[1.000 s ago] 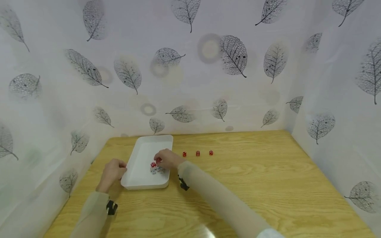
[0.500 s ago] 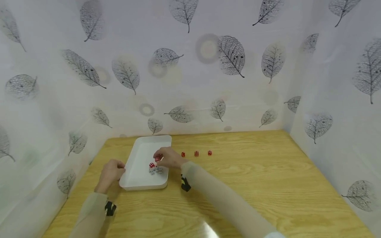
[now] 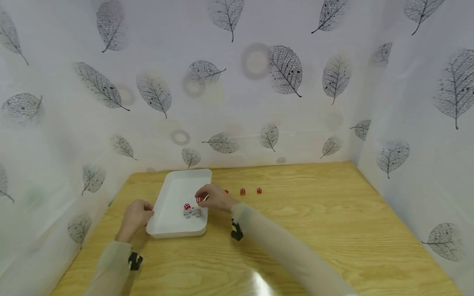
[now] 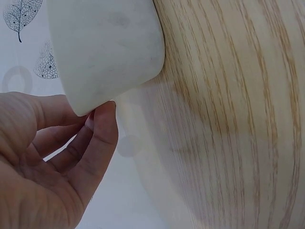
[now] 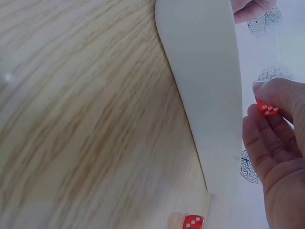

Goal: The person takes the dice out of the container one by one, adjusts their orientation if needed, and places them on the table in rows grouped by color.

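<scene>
die [image 3: 198, 200], red and cubic, is pinched in the grip of the right hand [image 3: 216, 197] above the white tray [image 3: 168, 224], with three red dice [image 3: 242, 191], nearer this hand, at three o'clock on the surface [image 3: 314, 213], the left hand [image 3: 134, 220] pinching the tray edge near nine o'clock.

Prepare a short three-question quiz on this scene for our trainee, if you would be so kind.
1. What does the right hand pinch between thumb and fingers?
2. True or false: the left hand touches the edge of the white tray.
3. Where do the white dice lie?
a) outside the white tray
b) inside the white tray
c) in the left hand

Key:
1. A single red die.
2. True.
3. b
</scene>
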A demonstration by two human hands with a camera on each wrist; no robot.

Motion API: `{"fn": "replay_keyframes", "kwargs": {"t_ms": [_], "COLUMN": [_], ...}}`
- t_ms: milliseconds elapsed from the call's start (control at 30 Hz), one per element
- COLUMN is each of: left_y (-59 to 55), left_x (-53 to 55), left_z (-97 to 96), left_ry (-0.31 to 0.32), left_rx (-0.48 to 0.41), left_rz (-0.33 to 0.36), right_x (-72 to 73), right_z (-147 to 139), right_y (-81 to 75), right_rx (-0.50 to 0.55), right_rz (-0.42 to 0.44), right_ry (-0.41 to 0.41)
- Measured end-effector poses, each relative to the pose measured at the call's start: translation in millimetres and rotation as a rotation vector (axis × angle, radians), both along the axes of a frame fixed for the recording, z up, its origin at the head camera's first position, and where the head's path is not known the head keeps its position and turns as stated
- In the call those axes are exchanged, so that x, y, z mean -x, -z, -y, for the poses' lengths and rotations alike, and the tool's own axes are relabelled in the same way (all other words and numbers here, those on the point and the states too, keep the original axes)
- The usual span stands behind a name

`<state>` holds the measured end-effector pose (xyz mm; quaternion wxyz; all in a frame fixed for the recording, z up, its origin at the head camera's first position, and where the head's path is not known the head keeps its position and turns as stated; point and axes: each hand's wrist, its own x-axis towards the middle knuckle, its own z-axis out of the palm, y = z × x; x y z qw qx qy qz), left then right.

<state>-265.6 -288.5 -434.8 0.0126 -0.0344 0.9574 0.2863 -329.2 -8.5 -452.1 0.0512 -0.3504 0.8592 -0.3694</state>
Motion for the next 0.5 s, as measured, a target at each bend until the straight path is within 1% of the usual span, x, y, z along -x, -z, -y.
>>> {"fn": "replay_keyframes", "kwargs": {"t_ms": [133,367,500], "left_y": [1.1,1.9,2.0], "left_x": [1.1,2.1,-0.2], "left_z": [-1.1,-0.6,0.0], "left_ry": [-0.007,-0.012,0.003], "left_rx": [-0.003,0.0,0.011], "left_rz": [0.018,0.022,-0.007], "right_x": [-0.3,-4.5,-7.4], "right_z": [-8,-23,-32], "right_y": [1.9,1.0,2.0], "right_rx": [0.021,0.037,0.067], "right_rz": [0.003,-0.028,-0.014], "right_ry": [0.004,-0.006,-0.018]}}
